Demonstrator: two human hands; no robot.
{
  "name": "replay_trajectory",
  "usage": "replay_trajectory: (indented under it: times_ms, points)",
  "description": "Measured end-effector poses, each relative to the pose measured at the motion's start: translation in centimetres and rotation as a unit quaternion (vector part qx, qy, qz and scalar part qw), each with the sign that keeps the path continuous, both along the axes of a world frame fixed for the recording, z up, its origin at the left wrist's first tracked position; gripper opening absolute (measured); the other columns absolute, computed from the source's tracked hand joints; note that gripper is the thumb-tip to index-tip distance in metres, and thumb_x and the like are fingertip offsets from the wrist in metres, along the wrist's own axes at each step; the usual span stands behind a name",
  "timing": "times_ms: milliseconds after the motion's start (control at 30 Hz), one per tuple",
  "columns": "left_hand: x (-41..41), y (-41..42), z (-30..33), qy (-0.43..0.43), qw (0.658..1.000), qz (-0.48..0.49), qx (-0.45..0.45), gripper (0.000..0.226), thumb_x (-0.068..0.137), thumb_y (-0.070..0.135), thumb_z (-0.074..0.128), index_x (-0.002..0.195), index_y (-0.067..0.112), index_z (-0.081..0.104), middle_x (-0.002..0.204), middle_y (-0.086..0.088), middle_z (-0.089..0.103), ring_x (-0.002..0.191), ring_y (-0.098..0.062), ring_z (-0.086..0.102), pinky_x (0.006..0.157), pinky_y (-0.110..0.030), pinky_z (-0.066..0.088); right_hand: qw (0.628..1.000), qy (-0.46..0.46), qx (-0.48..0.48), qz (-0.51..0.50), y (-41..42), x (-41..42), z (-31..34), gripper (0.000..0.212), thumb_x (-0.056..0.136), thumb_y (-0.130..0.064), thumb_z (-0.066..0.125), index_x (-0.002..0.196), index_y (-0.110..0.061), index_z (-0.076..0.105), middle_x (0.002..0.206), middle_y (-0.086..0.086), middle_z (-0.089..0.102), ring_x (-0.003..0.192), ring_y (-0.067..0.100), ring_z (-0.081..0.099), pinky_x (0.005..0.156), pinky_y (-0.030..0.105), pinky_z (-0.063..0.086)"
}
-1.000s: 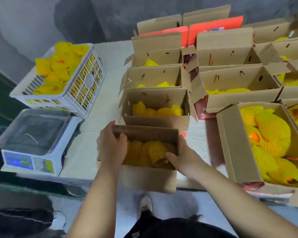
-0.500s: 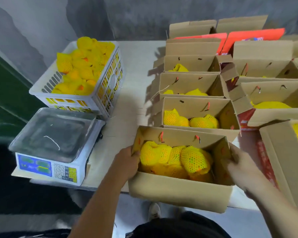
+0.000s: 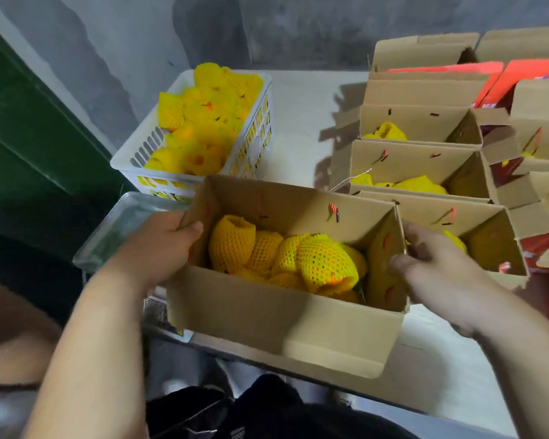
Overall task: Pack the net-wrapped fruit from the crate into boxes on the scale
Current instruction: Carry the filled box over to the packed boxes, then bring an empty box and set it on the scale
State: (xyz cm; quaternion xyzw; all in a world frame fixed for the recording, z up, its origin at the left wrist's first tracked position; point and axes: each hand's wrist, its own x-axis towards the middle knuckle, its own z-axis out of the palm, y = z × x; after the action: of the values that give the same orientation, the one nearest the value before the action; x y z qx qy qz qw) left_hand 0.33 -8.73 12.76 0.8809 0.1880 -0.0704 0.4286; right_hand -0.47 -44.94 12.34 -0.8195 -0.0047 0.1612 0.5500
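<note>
Box (image 3: pixel 286 315) of netted fruit (image 3: pixel 286 261) now swung over scale (image 3: pixel 121 226) (weighing likely next), gripped by left hand (image 3: pixel 159 245) and right hand (image 3: pixel 431 258).

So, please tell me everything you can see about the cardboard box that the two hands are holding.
The box is plain brown cardboard, open on top, flaps up or folded out. Fruit in yellow net fills its bottom. The left hand grips its left wall and the right hand its right wall. It sits tilted, partly over the scale and just in front of the white crate; whether it rests there is unclear.
</note>
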Motion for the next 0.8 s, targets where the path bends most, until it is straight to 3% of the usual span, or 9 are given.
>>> replay_trajectory:
  times_ms: [133,200,300,433,533,600,633,733,800]
  points:
    - [1.4,4.0,-0.6,0.005,1.000,-0.003,0.020,0.022,0.103,0.026,0.061,0.090,0.012,0.072,0.081,-0.020,0.072,0.073,-0.030,0.066,0.075,-0.040,0.048,1.000,0.011,0.008,0.001,3.8,1.2,-0.8,0.064,0.095,0.011,0.047,0.102,-0.049,0.068,0.071,-0.010,0.072,0.055,-0.002,0.059,0.048,0.011,0.043]
    - [2.2,5.4,-0.5,0.000,0.999,0.007,0.035,0.023,0.104,0.027,0.060,0.090,0.014,0.073,0.079,-0.014,0.073,0.077,-0.033,0.070,0.077,-0.044,0.052,1.000,0.011,0.013,0.002,5.9,2.2,-0.7,0.062,0.094,0.012,0.047,0.105,-0.046,0.068,0.078,-0.005,0.075,0.062,0.005,0.064,0.053,0.019,0.046]
    - [3.4,7.1,-0.5,-0.008,0.997,0.036,0.068,0.029,0.106,0.027,0.057,0.078,0.023,0.066,0.075,0.004,0.065,0.075,-0.020,0.063,0.068,-0.035,0.042,1.000,0.012,0.004,0.015,7.9,3.7,-1.5,0.061,0.094,0.010,0.047,0.107,-0.046,0.068,0.085,-0.004,0.077,0.072,0.013,0.069,0.065,0.031,0.050]
    - [4.2,8.4,-0.2,-0.019,0.997,0.050,0.055,0.024,0.107,0.028,0.052,0.088,0.028,0.067,0.077,0.013,0.061,0.079,-0.016,0.059,0.072,-0.033,0.041,1.000,0.012,0.016,-0.008,9.3,5.2,-2.2,0.048,0.084,-0.010,0.053,0.111,-0.047,0.069,0.076,-0.001,0.074,0.058,0.009,0.063,0.049,0.024,0.048]
    - [3.9,9.1,-0.2,-0.033,0.996,0.068,0.037,0.021,0.106,0.028,0.052,0.112,0.027,0.073,0.090,0.011,0.066,0.095,-0.023,0.063,0.085,-0.038,0.046,1.000,0.008,0.012,-0.018,10.0,6.2,-2.9,0.056,0.088,-0.009,0.056,0.115,-0.058,0.065,0.070,0.003,0.071,0.055,0.029,0.061,0.048,0.043,0.049]
    - [4.1,9.6,-0.2,-0.042,0.994,0.094,0.027,0.021,0.104,0.023,0.055,0.104,0.023,0.076,0.087,0.005,0.069,0.095,-0.033,0.068,0.084,-0.039,0.048,1.000,0.005,0.005,-0.006,10.7,6.9,-2.8,0.064,0.094,0.000,0.056,0.114,-0.060,0.065,0.077,0.001,0.074,0.068,0.050,0.070,0.053,0.056,0.054]
    - [4.4,10.1,-0.2,-0.046,0.993,0.108,0.029,0.021,0.103,0.019,0.057,0.096,0.021,0.076,0.082,0.003,0.070,0.090,-0.037,0.069,0.081,-0.039,0.049,1.000,0.001,0.010,0.009,11.1,7.2,-2.5,0.064,0.094,0.002,0.056,0.114,-0.058,0.065,0.084,-0.003,0.077,0.076,0.046,0.073,0.056,0.057,0.058]
    - [5.0,11.8,0.1,-0.047,0.988,0.145,0.020,0.023,0.105,0.014,0.058,0.092,0.019,0.078,0.085,-0.007,0.077,0.081,-0.026,0.069,0.075,-0.037,0.054,0.998,-0.003,0.050,0.041,13.3,8.0,-1.5,0.069,0.092,0.009,0.056,0.117,-0.056,0.062,0.086,-0.009,0.078,0.060,0.006,0.070,0.047,0.019,0.053]
    - [5.5,13.4,0.9,-0.057,0.985,0.165,0.006,0.024,0.105,0.013,0.059,0.092,0.015,0.078,0.083,-0.010,0.077,0.075,-0.021,0.066,0.073,-0.035,0.053,0.997,-0.012,0.045,0.059,15.2,8.4,-0.7,0.072,0.090,0.007,0.057,0.124,-0.055,0.055,0.077,-0.007,0.077,0.050,0.002,0.063,0.041,0.016,0.046]
